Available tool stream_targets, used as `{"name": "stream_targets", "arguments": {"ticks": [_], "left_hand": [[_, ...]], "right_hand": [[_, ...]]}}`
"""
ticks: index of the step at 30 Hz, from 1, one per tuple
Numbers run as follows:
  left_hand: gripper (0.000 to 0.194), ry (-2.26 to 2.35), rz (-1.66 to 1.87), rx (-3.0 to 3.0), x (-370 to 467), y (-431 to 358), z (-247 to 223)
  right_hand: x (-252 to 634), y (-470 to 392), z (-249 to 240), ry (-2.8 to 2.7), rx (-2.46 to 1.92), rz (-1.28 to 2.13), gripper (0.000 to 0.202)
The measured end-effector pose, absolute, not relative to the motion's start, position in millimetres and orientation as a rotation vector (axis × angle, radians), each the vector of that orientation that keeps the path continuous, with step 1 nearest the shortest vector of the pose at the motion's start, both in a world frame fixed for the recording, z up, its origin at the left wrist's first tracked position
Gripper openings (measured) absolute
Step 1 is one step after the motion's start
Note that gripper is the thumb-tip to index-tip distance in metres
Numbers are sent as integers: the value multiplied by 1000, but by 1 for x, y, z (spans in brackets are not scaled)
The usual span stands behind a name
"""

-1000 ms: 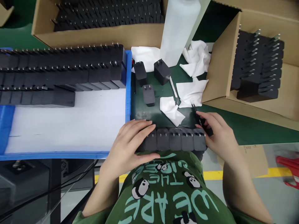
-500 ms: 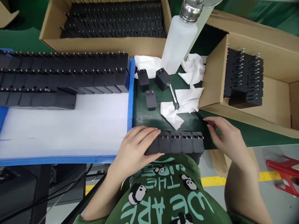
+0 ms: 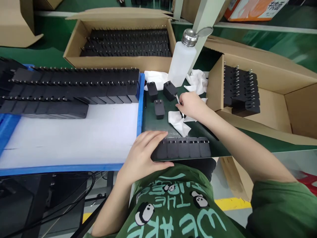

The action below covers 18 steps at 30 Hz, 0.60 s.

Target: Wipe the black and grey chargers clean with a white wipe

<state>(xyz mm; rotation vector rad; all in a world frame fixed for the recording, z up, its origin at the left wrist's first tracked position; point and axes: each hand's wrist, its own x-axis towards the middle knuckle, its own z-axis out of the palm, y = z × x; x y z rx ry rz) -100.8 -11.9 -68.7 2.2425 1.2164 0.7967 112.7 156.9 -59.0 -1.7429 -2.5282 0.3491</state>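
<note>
Pinching the thin white tool (image 3: 177,98) with right hand (image 3: 192,105) just beyond the wipe (image 3: 178,121), lift it straight, clear of the charger (image 3: 169,90) beside it, while left hand (image 3: 142,152) rests flat, bracing the charger row (image 3: 184,147).

- I see the row of chargers (image 3: 184,147) under my left hand (image 3: 143,155): black plastic, matt, with smooth faces and small shiny metal pins.
- The tool (image 3: 177,99) at my right hand (image 3: 190,104) looks like thin bright metal.
- The wipes (image 3: 178,122) are white cloth or paper, soft and wrinkled; I cannot tell which.
- The bottle (image 3: 182,64) is milky, half-clear plastic with a polished metal cap.
- The counter (image 3: 151,122) has a dark green mat, smooth with a weak shine.
- The tray (image 3: 140,109) is blue plastic, lined with a white matt sheet.
- The boxes (image 3: 272,109) are brown cardboard, dull and slightly rough.
</note>
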Motion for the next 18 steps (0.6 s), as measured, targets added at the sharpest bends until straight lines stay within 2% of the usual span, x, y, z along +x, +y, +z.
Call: {"name": "stream_targets", "arguments": {"ticks": [3, 8, 13, 18], "left_hand": [[79, 1241, 833, 2171, -104, -16, -67], [68, 1204, 812, 2227, -104, -15, -70], [60, 1188, 759, 2289, -102, -13, -71], [60, 1204, 744, 2306, -102, -14, -71]], "right_hand": [[102, 168, -68, -2503, -1828, 328, 3], [112, 157, -44, -2447, -1896, 358, 5], [168, 86, -11, -2301, -1794, 295, 9], [212, 13, -17, -2044, -1836, 436, 10]]}}
